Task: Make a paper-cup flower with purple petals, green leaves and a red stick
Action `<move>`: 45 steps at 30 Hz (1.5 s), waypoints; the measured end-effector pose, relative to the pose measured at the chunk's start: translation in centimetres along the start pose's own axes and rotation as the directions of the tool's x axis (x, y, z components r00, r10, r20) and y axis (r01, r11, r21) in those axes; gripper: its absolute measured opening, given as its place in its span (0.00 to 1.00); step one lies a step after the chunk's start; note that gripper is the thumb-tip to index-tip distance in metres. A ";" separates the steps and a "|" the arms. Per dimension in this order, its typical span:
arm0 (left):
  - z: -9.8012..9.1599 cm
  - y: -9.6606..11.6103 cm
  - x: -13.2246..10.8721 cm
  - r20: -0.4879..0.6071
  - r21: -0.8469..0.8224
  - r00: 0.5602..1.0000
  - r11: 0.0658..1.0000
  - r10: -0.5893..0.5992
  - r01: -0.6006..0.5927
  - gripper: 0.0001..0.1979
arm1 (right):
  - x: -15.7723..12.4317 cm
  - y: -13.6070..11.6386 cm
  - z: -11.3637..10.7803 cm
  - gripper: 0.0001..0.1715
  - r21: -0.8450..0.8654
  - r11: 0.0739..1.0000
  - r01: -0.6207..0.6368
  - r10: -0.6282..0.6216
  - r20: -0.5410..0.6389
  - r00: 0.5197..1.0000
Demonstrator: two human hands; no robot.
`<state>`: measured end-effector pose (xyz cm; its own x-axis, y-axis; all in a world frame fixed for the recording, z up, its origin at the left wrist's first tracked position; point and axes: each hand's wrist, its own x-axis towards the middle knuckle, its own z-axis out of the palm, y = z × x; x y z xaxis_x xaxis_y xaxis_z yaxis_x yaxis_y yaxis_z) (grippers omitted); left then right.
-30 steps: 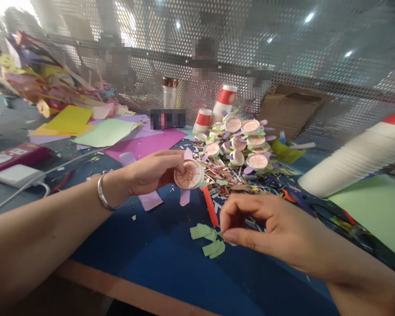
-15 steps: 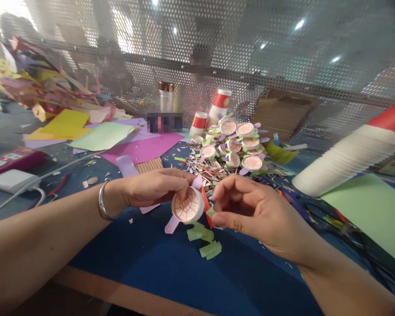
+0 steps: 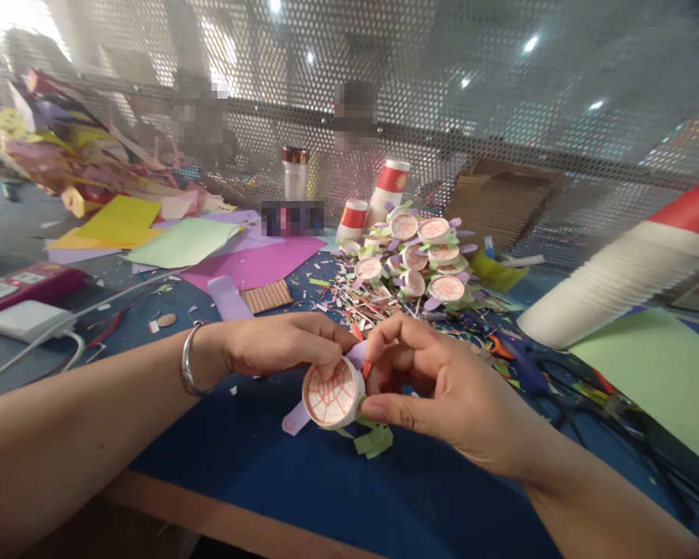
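Observation:
My left hand (image 3: 291, 345) is closed on a short paper-cup bottom (image 3: 329, 394), its round face drawn with orange lines like a turtle shell. Lilac paper tabs (image 3: 296, 418) stick out from its side. At the cup's right edge is my right hand (image 3: 425, 380), thumb and fingers pinched on a small green paper piece mostly hidden by the thumb. Under the hands, loose green paper pieces (image 3: 373, 441) lie on the blue table. Something red shows behind the cup, between the hands.
Behind the hands rises a pile of similar decorated cup bottoms (image 3: 413, 256) amid paper scraps. A long stack of paper cups (image 3: 611, 264) leans at right, near scissors (image 3: 524, 361) and a green sheet (image 3: 664, 373). Coloured paper (image 3: 256, 260), corrugated cardboard (image 3: 266, 296) and a white charger (image 3: 26, 318) lie left.
My right hand has moved left with the green paper piece, against the cup bottom's side. The cup bottom has tilted and dropped slightly in my left hand.

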<state>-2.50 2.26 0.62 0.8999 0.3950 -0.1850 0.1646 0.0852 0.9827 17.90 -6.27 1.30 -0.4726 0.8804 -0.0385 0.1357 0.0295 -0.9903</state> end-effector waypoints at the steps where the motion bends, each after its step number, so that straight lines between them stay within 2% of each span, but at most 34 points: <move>1: 0.0 0.0 0.0 0.008 0.002 1.000 1.000 0.007 -0.007 0.01 | 0.0 0.0 0.0 0.20 -0.003 1.000 0.003 -0.003 -0.003 1.000; 9: -0.1 -0.1 0.1 0.073 0.028 0.997 0.999 -0.019 0.017 0.07 | 0.2 0.2 0.2 0.19 -0.035 0.999 0.019 -0.019 0.003 1.000; 31: -0.5 -0.7 0.1 0.144 0.080 0.989 0.997 0.010 -0.022 0.07 | 0.0 0.9 0.1 0.16 -0.042 0.997 0.060 -0.058 0.036 0.998; 38: -0.7 -0.8 -0.1 0.055 -0.099 0.995 0.992 0.087 -0.081 0.06 | 0.1 0.7 -0.2 0.13 -0.115 0.988 0.100 -0.110 -0.080 0.991; 41: -0.8 -0.7 -0.3 0.032 -0.096 0.998 0.994 0.062 -0.059 0.05 | 0.1 0.9 -0.1 0.12 -0.112 0.991 0.078 -0.088 -0.086 0.992; 45: -0.9 -0.4 -0.3 0.066 -0.026 0.996 0.998 0.055 -0.053 0.07 | 0.0 1.2 0.1 0.12 -0.082 0.994 0.067 -0.071 -0.043 0.997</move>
<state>-3.21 2.93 0.23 0.9321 0.3381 -0.1297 0.1059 0.0881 0.9905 18.01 -6.31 0.11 -0.4430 0.8958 0.0372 0.1747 0.1269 -0.9764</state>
